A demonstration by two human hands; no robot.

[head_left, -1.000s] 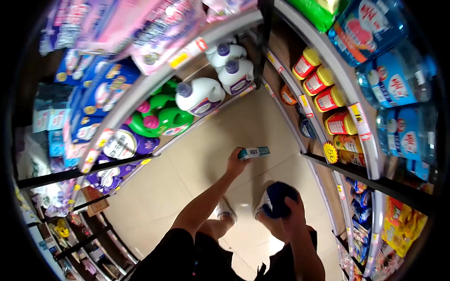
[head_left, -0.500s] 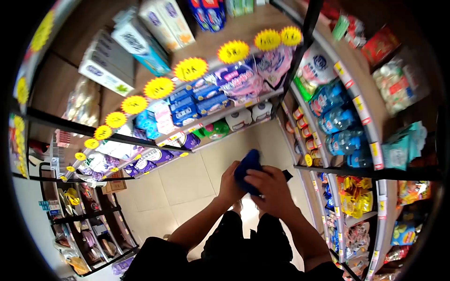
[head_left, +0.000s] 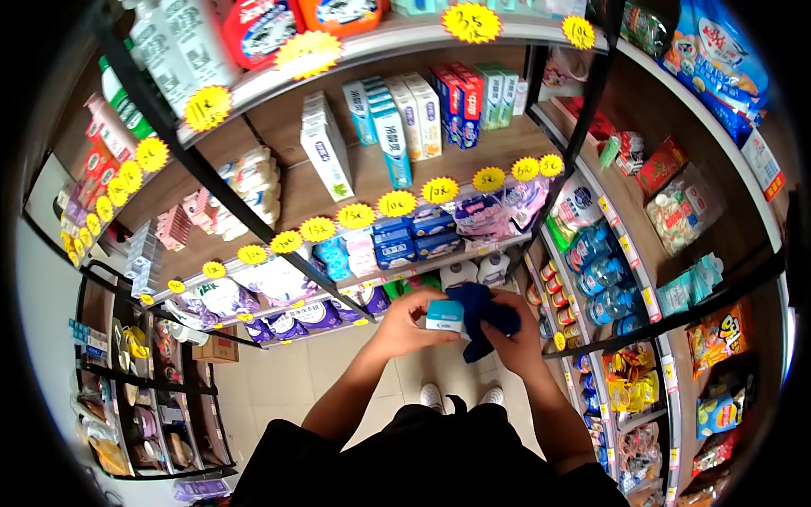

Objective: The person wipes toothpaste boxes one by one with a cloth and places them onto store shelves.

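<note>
My left hand (head_left: 405,327) grips a small teal-and-white box (head_left: 444,314) between thumb and fingers, in front of my body. Close beside it, my right hand (head_left: 517,336) is closed on a dark blue cloth (head_left: 480,306). The cloth is bunched, and part of it hangs below the fingers. It meets the box's right side; whether it touches the box I cannot tell. Behind the hands, toothpaste boxes (head_left: 394,145) stand on a brown shelf, with blue packs (head_left: 394,245) on the shelf below.
Yellow price tags (head_left: 355,215) line the shelf edges ahead. On the right, shelves carry blue-capped bottles (head_left: 604,273) and snack bags (head_left: 718,338). A low rack (head_left: 148,389) with goods stands at the left, near a cardboard box (head_left: 216,348). Tiled floor (head_left: 338,372) lies below.
My view has tilted up to the shelves. The teal-and-white box now shows in my left hand, where both hands were on the cloth. The cloth has shifted toward my right hand.
</note>
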